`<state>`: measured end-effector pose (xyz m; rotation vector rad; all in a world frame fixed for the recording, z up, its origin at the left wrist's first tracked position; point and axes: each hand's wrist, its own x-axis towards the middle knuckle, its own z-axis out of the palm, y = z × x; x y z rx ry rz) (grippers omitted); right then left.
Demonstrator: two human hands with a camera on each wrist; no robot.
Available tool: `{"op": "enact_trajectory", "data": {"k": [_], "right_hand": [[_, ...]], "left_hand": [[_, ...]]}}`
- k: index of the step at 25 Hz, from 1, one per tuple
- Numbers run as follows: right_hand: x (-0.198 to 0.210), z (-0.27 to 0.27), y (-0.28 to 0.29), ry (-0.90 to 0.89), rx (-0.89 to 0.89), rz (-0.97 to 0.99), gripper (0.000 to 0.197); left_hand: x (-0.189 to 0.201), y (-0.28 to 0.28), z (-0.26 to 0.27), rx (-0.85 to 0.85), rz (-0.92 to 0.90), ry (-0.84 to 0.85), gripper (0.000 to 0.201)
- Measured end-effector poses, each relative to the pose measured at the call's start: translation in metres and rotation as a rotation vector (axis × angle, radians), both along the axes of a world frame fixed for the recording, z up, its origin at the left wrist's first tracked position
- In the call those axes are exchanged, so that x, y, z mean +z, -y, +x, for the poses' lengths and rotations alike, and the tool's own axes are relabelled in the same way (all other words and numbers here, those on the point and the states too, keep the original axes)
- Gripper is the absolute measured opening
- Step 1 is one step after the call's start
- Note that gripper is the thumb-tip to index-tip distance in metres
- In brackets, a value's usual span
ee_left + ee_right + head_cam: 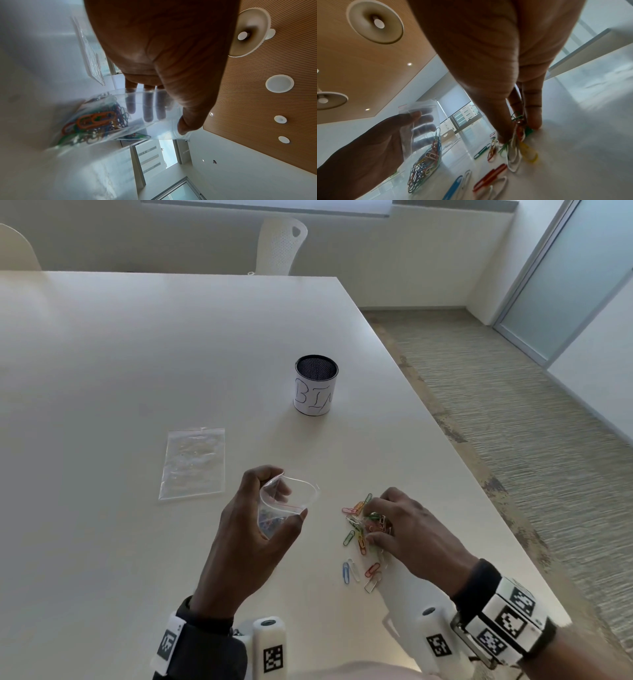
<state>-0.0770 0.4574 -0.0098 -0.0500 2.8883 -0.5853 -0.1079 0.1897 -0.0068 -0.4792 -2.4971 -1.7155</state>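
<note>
The bag (287,500) is clear, glossy plastic — the paper clips (359,527) smooth coloured wire, the table (137,354) smooth, faintly shiny.

A perforated white chair (281,244) stands behind the white table (137,354), beside striped carpet (513,412).

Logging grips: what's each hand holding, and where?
Left hand holds the clear bag by its open mouth; right hand pinches a bunch of paper clips.

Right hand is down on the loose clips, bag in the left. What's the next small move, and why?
Probably lift the right hand with its pinched bunch of clips and carry it to the bag. The left hand holds the bag's mouth open, with clips already inside; others lie loose on the table.
</note>
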Motion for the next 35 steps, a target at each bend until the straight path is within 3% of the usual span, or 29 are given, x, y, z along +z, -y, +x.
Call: {"op": "enact_trajectory", "data": {"k": [4, 15, 19, 22, 26, 35], "right_hand": [[0.0, -0.007, 0.008, -0.06, 0.012, -0.001, 0.02], [0.018, -0.027, -0.003, -0.14, -0.07, -0.176, 0.01], [0.045, -0.035, 0.013, -0.208, -0.076, -0.447, 0.011], [0.075, -0.037, 0.042, -0.276, 0.044, -0.58, 0.012], [0.09, -0.044, 0.073, -0.309, 0.224, -0.507, 0.01], [0.089, -0.053, 0.082, -0.278, 0.333, -0.351, 0.016]], "left_hand": [[0.0, 0.001, 0.0, -0.003, 0.014, 0.01, 0.05], [-0.001, 0.003, -0.002, -0.02, 0.023, 0.024, 0.05], [-0.001, 0.004, -0.002, -0.025, 0.018, 0.013, 0.05], [-0.002, 0.004, -0.004, -0.025, 0.013, 0.017, 0.05], [-0.004, 0.004, -0.005, -0.03, -0.009, 0.018, 0.051], [-0.002, 0.003, -0.003, -0.016, -0.026, 0.047, 0.055]]}}
